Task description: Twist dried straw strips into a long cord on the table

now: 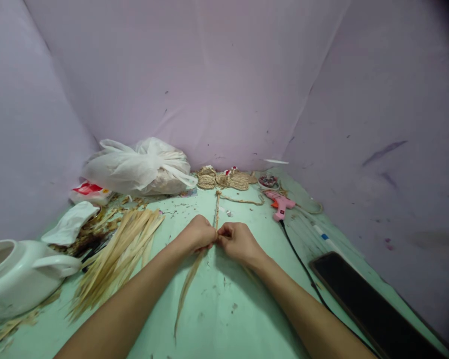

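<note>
A thin braid of dried straw-like fibre (pixel 216 212) runs away from my hands over the green tabletop. At its far end it bends right into a loose length. My left hand (pixel 199 233) is closed around the near end of the braid, and a long loose strand (pixel 185 291) trails from under it toward me. My right hand (pixel 239 243) meets it at the same spot, its thumb and fingers pinched on the braid's strands. The fingertips partly hide the fibres between the hands.
At left lie a bundle of dry strips (pixel 123 249), a white pot (pixel 20 274) and a white plastic bag (pixel 145 167). Woven pieces (pixel 232 179) sit at the back. Right are a pink glue gun (pixel 280 203), its black cord (pixel 299 262) and a dark phone-like slab (pixel 370 309).
</note>
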`<state>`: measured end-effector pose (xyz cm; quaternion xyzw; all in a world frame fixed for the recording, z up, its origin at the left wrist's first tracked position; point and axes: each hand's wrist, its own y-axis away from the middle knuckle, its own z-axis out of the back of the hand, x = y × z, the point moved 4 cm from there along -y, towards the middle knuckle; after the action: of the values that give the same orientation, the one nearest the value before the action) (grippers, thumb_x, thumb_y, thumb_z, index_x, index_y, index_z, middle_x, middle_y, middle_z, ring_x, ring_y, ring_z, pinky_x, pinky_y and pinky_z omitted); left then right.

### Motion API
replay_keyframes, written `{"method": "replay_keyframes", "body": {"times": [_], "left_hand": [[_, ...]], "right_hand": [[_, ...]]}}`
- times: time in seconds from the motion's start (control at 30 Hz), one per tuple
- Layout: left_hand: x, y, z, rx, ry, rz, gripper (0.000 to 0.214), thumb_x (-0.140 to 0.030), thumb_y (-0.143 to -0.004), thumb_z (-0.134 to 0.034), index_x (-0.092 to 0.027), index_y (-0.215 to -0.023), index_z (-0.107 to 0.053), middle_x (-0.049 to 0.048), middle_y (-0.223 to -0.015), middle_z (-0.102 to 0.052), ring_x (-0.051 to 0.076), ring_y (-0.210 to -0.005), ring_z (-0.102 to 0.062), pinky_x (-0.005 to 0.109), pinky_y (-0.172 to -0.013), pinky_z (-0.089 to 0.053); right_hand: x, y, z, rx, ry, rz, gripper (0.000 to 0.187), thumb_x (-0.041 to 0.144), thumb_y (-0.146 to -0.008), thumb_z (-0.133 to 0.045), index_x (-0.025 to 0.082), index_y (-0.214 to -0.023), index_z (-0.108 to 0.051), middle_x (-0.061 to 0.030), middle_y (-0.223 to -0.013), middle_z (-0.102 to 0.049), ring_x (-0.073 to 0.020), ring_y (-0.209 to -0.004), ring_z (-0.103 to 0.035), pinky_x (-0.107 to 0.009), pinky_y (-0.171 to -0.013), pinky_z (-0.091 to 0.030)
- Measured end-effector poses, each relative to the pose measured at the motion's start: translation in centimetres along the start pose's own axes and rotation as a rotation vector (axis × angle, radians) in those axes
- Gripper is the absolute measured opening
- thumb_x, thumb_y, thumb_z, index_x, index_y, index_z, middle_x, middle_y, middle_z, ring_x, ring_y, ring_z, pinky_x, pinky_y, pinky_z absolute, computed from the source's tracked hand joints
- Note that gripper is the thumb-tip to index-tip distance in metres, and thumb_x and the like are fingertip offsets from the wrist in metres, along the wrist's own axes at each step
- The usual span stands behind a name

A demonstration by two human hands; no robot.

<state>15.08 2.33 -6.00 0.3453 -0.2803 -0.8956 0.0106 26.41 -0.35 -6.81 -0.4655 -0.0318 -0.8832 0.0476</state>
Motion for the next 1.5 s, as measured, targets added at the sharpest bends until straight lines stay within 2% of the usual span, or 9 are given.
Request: {"method": "replay_keyframes", "body": {"times": [0.1, 0.23, 0.4, 0.63, 0.77, 0.93, 1.1, 1.27, 1.5], "left_hand": [[-0.5, 0.2, 0.1, -0.179, -0.091, -0.084, 0.011, -0.016, -0.052, -0.051, -0.015, -0.043, -0.045, -0.0044, -0.034, -0.031, 0.009, -0.037, -0.032, 0.022, -0.039, -0.022], [-0.5, 0.4, -1.0, -0.117, 0.103, -0.044, 0.015, -0.012, -0.051, -0.046, -0.017, -0.041, -0.037, -0.0053, -0.032, -0.027, 0.007, -0.035, -0.026, 0.022, -0.037, -0.017], [0.0, 0.9, -2.4, -0.04, 0.422, 0.089, 0.018, -0.01, -0.051, -0.041, -0.019, -0.039, -0.031, -0.0044, -0.026, -0.025, 0.006, -0.028, -0.021, 0.022, -0.034, -0.012], [0.5, 1.3, -2.0, 0.041, 0.515, -0.09, 0.006, -0.012, -0.048, -0.041, -0.016, -0.044, -0.04, -0.0065, -0.029, -0.028, 0.004, -0.026, -0.019, 0.02, -0.03, -0.009], [0.7, 1.1, -1.5, 0.107, 0.515, -0.137, 0.005, -0.014, -0.051, -0.045, -0.016, -0.047, -0.041, -0.0074, -0.033, -0.03, 0.002, -0.026, -0.018, 0.019, -0.03, -0.008], [1.0, 0.9, -0.9, 0.196, 0.511, -0.154, 0.009, -0.021, -0.054, -0.052, -0.014, -0.059, -0.05, -0.0083, -0.038, -0.034, 0.002, -0.029, -0.02, 0.017, -0.031, -0.008], [1.1, 0.7, -0.8, 0.239, 0.486, -0.189, 0.015, -0.026, -0.055, -0.054, -0.016, -0.054, -0.044, -0.0084, -0.039, -0.033, 0.002, -0.029, -0.019, 0.017, -0.031, -0.009], [1.2, 0.6, -0.9, 0.211, 0.419, -0.196, 0.006, -0.02, -0.052, -0.048, -0.016, -0.051, -0.044, -0.0072, -0.037, -0.034, 0.002, -0.028, -0.02, 0.018, -0.031, -0.009], [0.9, 0.8, -0.6, 0.164, 0.268, -0.202, 0.005, -0.016, -0.051, -0.045, -0.014, -0.05, -0.049, -0.0072, -0.034, -0.032, 0.003, -0.028, -0.019, 0.019, -0.031, -0.011]], "right_hand": [[1.4, 1.0, 0.4, -0.079, 0.441, 0.117, 0.014, 0.016, -0.066, -0.047, 0.015, -0.066, -0.061, -0.0066, -0.063, -0.062, -0.0146, -0.058, -0.052, -0.024, -0.051, -0.028], [3.1, 2.3, 0.7, -0.085, 0.742, 0.079, 0.018, 0.018, -0.067, -0.047, 0.016, -0.07, -0.065, -0.01, -0.072, -0.063, -0.0178, -0.059, -0.055, -0.027, -0.051, -0.027], [4.1, 3.2, 0.1, -0.026, 0.771, 0.02, 0.021, 0.02, -0.071, -0.046, 0.015, -0.076, -0.065, -0.0116, -0.073, -0.063, -0.0194, -0.063, -0.057, -0.028, -0.053, -0.03], [4.9, 3.9, -0.8, 0.035, 0.738, 0.039, 0.019, 0.016, -0.068, -0.05, 0.013, -0.079, -0.065, -0.0131, -0.076, -0.064, -0.0197, -0.066, -0.058, -0.027, -0.056, -0.033], [4.3, 3.3, 0.9, 0.077, 0.588, 0.053, 0.013, 0.021, -0.064, -0.055, 0.016, -0.068, -0.067, -0.0084, -0.064, -0.064, -0.0188, -0.06, -0.056, -0.026, -0.051, -0.03], [0.9, 0.5, 3.8, -0.11, -0.063, -0.134, 0.017, 0.025, -0.07, -0.051, 0.015, -0.064, -0.063, -0.0043, -0.06, -0.061, -0.0132, -0.054, -0.053, -0.023, -0.05, -0.036], [0.0, 0.4, 0.8, 0.087, -0.595, -0.375, 0.012, 0.016, -0.069, -0.049, 0.012, -0.062, -0.058, -0.0028, -0.056, -0.058, -0.0087, -0.047, -0.05, -0.02, -0.049, -0.04], [0.1, 0.7, -0.9, 0.091, -0.439, -0.338, 0.01, 0.013, -0.064, -0.05, 0.013, -0.054, -0.054, 0.0058, -0.038, -0.042, -0.004, -0.034, -0.029, -0.018, -0.037, -0.021], [-1.3, -0.1, -1.4, -0.007, -0.391, -0.233, 0.011, 0.015, -0.059, -0.051, 0.013, -0.05, -0.056, 0.0035, -0.044, -0.051, -0.0052, -0.041, -0.036, -0.018, -0.043, -0.025]]}}
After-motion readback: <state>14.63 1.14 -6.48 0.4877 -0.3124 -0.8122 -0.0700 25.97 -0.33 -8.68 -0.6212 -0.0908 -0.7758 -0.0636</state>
